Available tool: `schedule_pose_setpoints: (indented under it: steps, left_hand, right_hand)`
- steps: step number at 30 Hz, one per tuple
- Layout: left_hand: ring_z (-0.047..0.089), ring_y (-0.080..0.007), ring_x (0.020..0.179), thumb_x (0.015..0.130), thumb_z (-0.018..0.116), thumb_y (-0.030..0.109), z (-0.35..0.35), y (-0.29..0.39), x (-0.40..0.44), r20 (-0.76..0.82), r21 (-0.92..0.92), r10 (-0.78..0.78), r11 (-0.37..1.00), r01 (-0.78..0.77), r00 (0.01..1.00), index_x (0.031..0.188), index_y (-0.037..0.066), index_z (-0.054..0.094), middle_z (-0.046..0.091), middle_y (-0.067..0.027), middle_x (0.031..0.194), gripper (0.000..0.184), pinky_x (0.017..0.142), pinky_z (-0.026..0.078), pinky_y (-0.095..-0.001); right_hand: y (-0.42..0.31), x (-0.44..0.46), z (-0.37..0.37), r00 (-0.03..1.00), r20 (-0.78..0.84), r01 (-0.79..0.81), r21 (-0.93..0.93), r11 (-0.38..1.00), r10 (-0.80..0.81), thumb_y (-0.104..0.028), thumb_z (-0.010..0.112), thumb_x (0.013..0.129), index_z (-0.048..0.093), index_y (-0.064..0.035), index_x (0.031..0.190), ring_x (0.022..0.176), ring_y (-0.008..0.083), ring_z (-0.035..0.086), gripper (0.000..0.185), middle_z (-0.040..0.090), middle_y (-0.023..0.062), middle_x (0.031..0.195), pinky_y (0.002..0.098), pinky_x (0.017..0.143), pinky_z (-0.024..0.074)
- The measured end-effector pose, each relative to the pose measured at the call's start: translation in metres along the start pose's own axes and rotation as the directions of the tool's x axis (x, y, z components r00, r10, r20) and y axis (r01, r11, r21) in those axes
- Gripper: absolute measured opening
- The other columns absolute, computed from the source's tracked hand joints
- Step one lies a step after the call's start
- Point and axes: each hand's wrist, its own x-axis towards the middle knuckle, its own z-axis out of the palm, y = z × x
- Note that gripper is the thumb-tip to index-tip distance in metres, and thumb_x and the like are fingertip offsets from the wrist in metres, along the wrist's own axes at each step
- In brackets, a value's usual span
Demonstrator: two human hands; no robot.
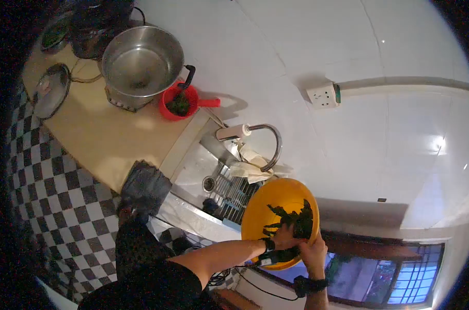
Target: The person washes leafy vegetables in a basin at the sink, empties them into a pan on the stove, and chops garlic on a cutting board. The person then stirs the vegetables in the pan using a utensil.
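A yellow basin [263, 209] is tilted beside the sink, with dark leafy greens [304, 219] inside it. My left hand [284, 237] reaches into the basin, its fingers closed around some of the greens and partly hidden among them. At the lower right rim, my right hand [314, 254] grips the basin's edge. A dark band circles each wrist.
The steel sink [193, 178] has a curved faucet [278, 144] and a pale cloth [250, 163] beside it. Farther off stand a large steel pot [141, 62] and a red handled strainer or scoop [167, 111] holding greens. A dark bag [146, 186] hangs at the counter's edge.
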Motion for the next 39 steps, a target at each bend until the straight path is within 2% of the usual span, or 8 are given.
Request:
schedule_pose_setpoints:
  steps: [9, 12, 13, 16, 21, 33, 35, 39]
  left_hand:
    - [0.037, -0.056, 0.135, 0.062, 0.062, 0.09, -0.021, -0.074, -0.02, -0.086, 0.389, -0.359, 0.847, 0.363, 0.929, 0.157, 0.008, 0.022, 0.03, -0.0363, 0.148, 0.132, 0.108, 0.037, -0.0622]
    - [0.034, -0.0566, 0.137, 0.063, 0.063, 0.088, 0.048, -0.115, -0.019, -0.1, 0.35, -0.021, 0.935, 0.055, 0.995, 0.157, 0.004, 0.018, 0.029, -0.0363, 0.148, 0.134, 0.109, 0.037, -0.061]
    - [0.03, -0.0567, 0.139, 0.065, 0.063, 0.087, 0.08, -0.118, -0.02, -0.245, 0.656, 0.164, 0.754, 0.039, 0.955, 0.158, 0.004, 0.016, 0.027, -0.0361, 0.15, 0.133, 0.112, 0.034, -0.0599]
    - [0.018, -0.0548, 0.145, 0.072, 0.062, 0.083, 0.053, -0.07, -0.023, 0.287, 0.227, -0.276, 0.95, 0.214, 0.917, 0.159, 0.003, 0.013, 0.02, -0.0352, 0.157, 0.128, 0.118, 0.025, -0.0566]
    - [0.022, -0.0534, 0.144, 0.074, 0.065, 0.078, 0.003, -0.1, -0.025, 0.003, 0.293, -0.06, 0.955, 0.056, 0.998, 0.159, 0.006, 0.016, 0.025, -0.0354, 0.153, 0.122, 0.12, 0.023, -0.0547]
    - [0.024, -0.0571, 0.14, 0.064, 0.071, 0.079, 0.008, -0.067, -0.052, 0.253, 0.427, -0.197, 0.901, 0.074, 0.947, 0.159, 0.011, 0.021, 0.025, -0.0359, 0.153, 0.127, 0.117, 0.023, -0.0598]
    - [0.025, -0.0577, 0.14, 0.062, 0.072, 0.079, -0.026, -0.066, -0.076, 0.267, 0.493, -0.268, 0.863, 0.108, 0.926, 0.159, 0.011, 0.022, 0.025, -0.036, 0.152, 0.128, 0.117, 0.023, -0.0606]
    - [0.025, -0.0584, 0.139, 0.055, 0.074, 0.082, -0.13, -0.089, -0.148, 0.2, 0.693, -0.215, 0.721, 0.017, 0.956, 0.159, 0.014, 0.022, 0.023, -0.0344, 0.155, 0.135, 0.117, 0.021, -0.0621]
  right_hand:
    - [0.058, -0.001, 0.084, 0.992, 0.095, 0.059, 0.22, 0.974, -0.081, -0.013, 0.064, 0.079, 0.06, -0.0048, 0.125, 0.085, 0.0286, 0.073, 0.047, 0.073, 0.0166, 0.095, 0.0379, 0.076, 0.0556]
    - [0.089, -0.018, 0.066, 0.997, 0.058, 0.04, 0.229, 0.973, -0.054, -0.028, 0.071, 0.079, 0.042, 0.0022, 0.145, 0.088, 0.0442, 0.07, 0.078, 0.07, 0.0276, 0.091, 0.0486, 0.073, 0.0556]
    - [0.103, -0.021, 0.06, 0.998, 0.045, 0.034, 0.237, 0.971, -0.046, -0.028, 0.071, 0.079, 0.042, 0.0022, 0.145, 0.088, 0.0442, 0.07, 0.078, 0.07, 0.0276, 0.091, 0.0486, 0.073, 0.0556]
    - [0.133, -0.027, 0.051, 0.998, -0.026, 0.055, 0.21, 0.976, -0.05, -0.026, 0.071, 0.079, 0.046, 0.0012, 0.141, 0.084, 0.0448, 0.07, 0.073, 0.07, 0.0271, 0.088, 0.0491, 0.07, 0.0556]
    - [0.12, -0.024, 0.09, 0.976, -0.056, 0.218, 0.299, 0.929, -0.211, -0.024, 0.074, 0.078, 0.051, -0.0016, 0.135, 0.078, 0.0425, 0.071, 0.065, 0.07, 0.0244, 0.081, 0.0482, 0.067, 0.0559]
    - [0.17, -0.056, 0.083, 0.999, -0.005, 0.038, 0.408, 0.912, -0.039, -0.012, 0.069, 0.075, 0.062, -0.0026, 0.121, 0.086, 0.0248, 0.072, 0.047, 0.073, 0.0116, 0.1, 0.0387, 0.073, 0.0575]
    - [0.141, -0.093, 0.092, 0.999, 0.01, 0.029, 0.634, 0.773, -0.046, -0.046, 0.066, 0.091, 0.067, -0.0007, 0.117, 0.097, 0.0346, 0.066, 0.053, 0.072, 0.018, 0.103, 0.0488, 0.087, 0.0516]
    - [0.139, -0.123, 0.218, 0.967, -0.136, -0.098, 0.58, 0.809, 0.215, -0.049, 0.063, 0.093, 0.067, 0.0017, 0.119, 0.091, 0.0328, 0.067, 0.058, 0.072, 0.0194, 0.101, 0.046, 0.081, 0.0528]
